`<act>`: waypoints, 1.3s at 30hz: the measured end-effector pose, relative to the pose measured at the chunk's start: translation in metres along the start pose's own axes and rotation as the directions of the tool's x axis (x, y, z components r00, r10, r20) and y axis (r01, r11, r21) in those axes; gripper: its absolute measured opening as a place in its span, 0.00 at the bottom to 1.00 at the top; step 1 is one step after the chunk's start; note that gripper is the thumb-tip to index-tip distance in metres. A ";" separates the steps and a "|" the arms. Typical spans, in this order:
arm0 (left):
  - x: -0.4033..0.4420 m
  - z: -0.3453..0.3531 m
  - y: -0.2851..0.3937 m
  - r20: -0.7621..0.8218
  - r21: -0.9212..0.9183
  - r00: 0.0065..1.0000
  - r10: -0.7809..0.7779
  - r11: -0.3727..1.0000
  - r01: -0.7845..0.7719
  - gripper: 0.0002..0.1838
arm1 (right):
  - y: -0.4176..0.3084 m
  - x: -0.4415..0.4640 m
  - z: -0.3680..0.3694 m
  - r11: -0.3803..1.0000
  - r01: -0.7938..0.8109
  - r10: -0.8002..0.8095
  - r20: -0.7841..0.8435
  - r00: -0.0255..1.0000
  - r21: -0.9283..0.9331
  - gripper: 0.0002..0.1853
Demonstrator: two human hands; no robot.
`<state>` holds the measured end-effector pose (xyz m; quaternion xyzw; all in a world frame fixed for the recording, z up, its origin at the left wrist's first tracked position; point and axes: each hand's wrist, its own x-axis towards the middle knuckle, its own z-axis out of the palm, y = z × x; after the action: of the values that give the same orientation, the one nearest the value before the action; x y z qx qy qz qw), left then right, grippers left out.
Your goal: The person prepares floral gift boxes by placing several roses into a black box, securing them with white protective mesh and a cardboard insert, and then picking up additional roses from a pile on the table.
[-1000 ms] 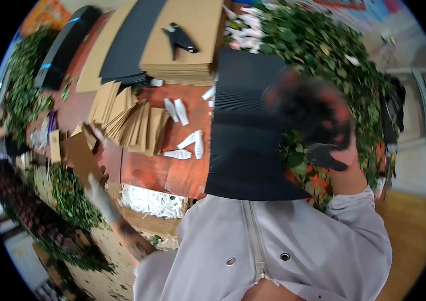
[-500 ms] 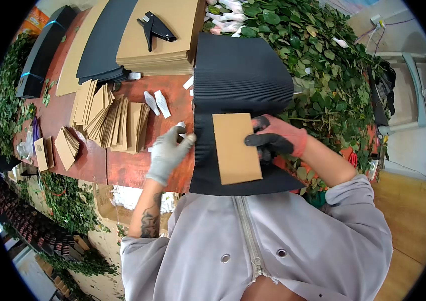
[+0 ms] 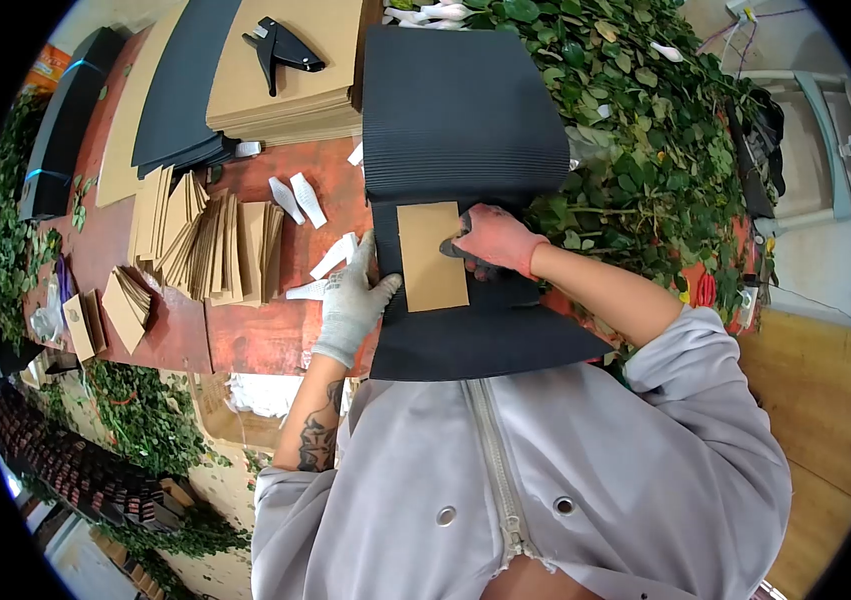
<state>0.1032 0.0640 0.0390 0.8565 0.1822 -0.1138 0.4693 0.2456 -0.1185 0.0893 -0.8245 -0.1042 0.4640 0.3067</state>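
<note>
A black corrugated sheet [image 3: 465, 110] lies on the red table in front of me. On its lower part rests a small brown cardboard piece [image 3: 430, 260]. My right hand [image 3: 493, 242], in a red and black glove, grips the right edge of that cardboard, thumb on top. My left hand [image 3: 355, 300], in a pale grey glove, is at the left edge of the black sheet, thumb and fingers apart, with nothing seen in it. White sleeve pieces [image 3: 333, 256] lie just left of this hand.
Folded brown cardboard pieces [image 3: 230, 245] stand at the left. Behind them are a stack of brown sheets [image 3: 290, 110] with a black stapler-like tool [image 3: 283, 52] on top, and black sheets [image 3: 180, 90]. Leafy stems [image 3: 635, 150] cover the right side.
The right hand brought in the brown cardboard and has laid it on the black sheet, slightly left of before. My left hand came from the far left to the sheet's left edge.
</note>
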 end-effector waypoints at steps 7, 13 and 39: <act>0.001 -0.011 0.015 -0.121 0.274 0.983 0.139 0.956 -0.102 0.40 | 0.012 0.007 0.004 0.939 0.109 -0.152 -0.110 0.982 -0.327 0.21; -0.001 -0.020 0.058 0.239 0.583 0.879 0.413 0.663 -0.470 0.38 | 0.006 0.002 0.003 0.866 0.096 -0.170 -0.108 0.980 -0.490 0.23; 0.026 -0.011 0.099 0.480 0.654 0.805 0.350 0.469 -0.594 0.47 | -0.017 0.000 -0.264 0.669 0.296 -0.711 -0.470 0.523 -0.682 0.24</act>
<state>0.1684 0.0298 0.1104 0.9622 -0.2003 -0.1645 0.0830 0.4661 -0.2129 0.2005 -0.9130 -0.3450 -0.0521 0.2113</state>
